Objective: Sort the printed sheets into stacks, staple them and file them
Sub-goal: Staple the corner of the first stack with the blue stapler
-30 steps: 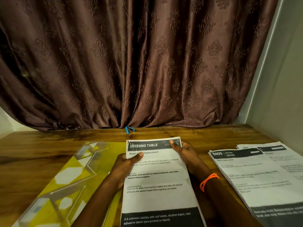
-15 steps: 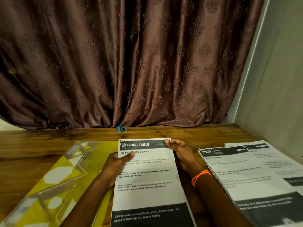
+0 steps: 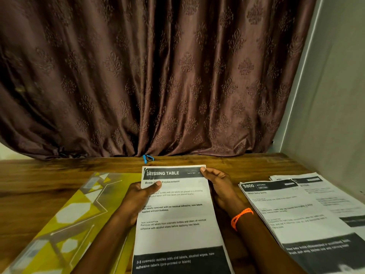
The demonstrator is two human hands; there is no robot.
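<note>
A printed "DRESSING TABLE" sheet (image 3: 177,214) is held up over the wooden table (image 3: 39,175) in front of me. My left hand (image 3: 140,196) pinches its left edge, thumb on the printed face. My right hand (image 3: 219,186) grips the upper right corner, thumb on the dark header; an orange band circles that wrist. Two stacks of printed sheets lie to the right: a near "KITCHEN" stack (image 3: 292,214) and a second stack (image 3: 324,192) partly under it. A small blue stapler (image 3: 147,158) sits at the table's back edge by the curtain.
A yellow and clear patterned file folder (image 3: 65,220) lies flat on the left of the table. A brown patterned curtain (image 3: 158,76) hangs behind the table, and a grey wall (image 3: 331,95) closes off the right side.
Both hands keep hold of the sheet. My view has shifted a little, so the stapler and the stacks on the right sit further left in the frame.
</note>
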